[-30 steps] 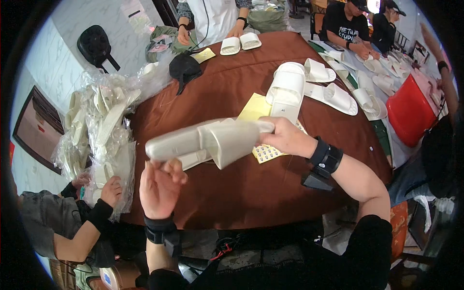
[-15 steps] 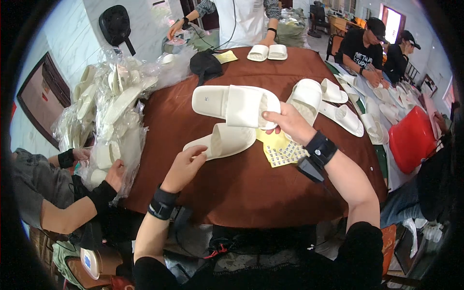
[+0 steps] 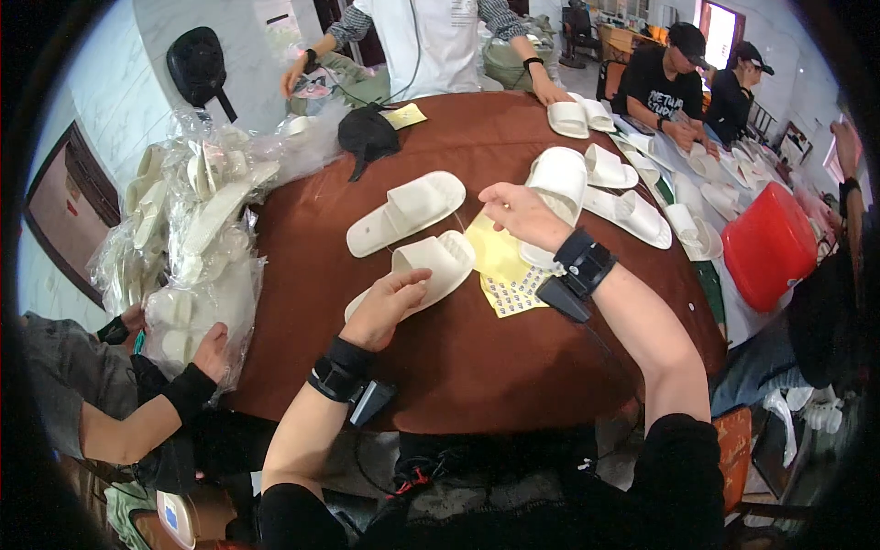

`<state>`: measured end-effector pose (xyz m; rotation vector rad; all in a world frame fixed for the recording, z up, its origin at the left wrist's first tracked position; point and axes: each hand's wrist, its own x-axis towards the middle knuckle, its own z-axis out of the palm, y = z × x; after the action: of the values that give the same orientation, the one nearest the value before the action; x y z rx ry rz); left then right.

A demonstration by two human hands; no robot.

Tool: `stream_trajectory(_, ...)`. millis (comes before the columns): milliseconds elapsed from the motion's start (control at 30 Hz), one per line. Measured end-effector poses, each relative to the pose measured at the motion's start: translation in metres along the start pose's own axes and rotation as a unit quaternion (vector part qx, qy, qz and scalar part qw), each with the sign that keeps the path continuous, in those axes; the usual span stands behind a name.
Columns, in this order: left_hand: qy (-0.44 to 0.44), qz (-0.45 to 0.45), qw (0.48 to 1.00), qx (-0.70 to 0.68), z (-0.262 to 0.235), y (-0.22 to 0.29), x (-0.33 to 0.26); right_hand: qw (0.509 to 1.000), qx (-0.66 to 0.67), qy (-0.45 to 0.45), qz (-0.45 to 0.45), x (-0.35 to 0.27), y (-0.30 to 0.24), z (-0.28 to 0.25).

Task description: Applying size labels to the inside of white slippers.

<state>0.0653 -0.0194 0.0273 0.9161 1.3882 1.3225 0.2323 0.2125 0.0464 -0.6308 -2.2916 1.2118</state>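
Observation:
My left hand is over the near white slipper, its fingers loosely bent and apart at the strap. I cannot tell whether they touch it. Behind lies another white slipper, flat on the brown cloth, with a small mark on its insole. My right hand hovers above a yellow sheet, fingers bent and nothing visible in them. Under that sheet's near edge lies a sheet of small printed stickers. Just beyond my right hand stands a white slipper, partly hidden by it.
Bagged slippers crowd the left side, where another person's hand touches the plastic. Across the table a person holds a slipper pair. A black cap lies far left; a red plastic tub stands at the right.
The slipper my right hand held up is now down on the cloth, let go. The near slipper is turned slightly. Across the table, the slipper pair has moved right.

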Motion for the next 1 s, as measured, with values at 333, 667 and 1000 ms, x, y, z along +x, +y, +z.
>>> stream_trajectory(333, -0.086, 0.046, 0.992, 0.084, 0.031, 0.013, 0.025, 0.999, 0.036, -0.007, 0.023, -0.061, -0.012, -0.053)
stream_trajectory(667, 0.113, 0.312, 0.789, 0.516, -0.071, 0.011, 0.089, 0.997, -0.073, -0.025, 0.000, -0.105, 0.009, -0.045)
stream_trajectory(1000, 0.106, 0.111, 0.771, 0.618, -0.130, -0.014, 0.105, 0.985, -0.070, -0.144, -0.058, -0.085, -0.012, 0.006)
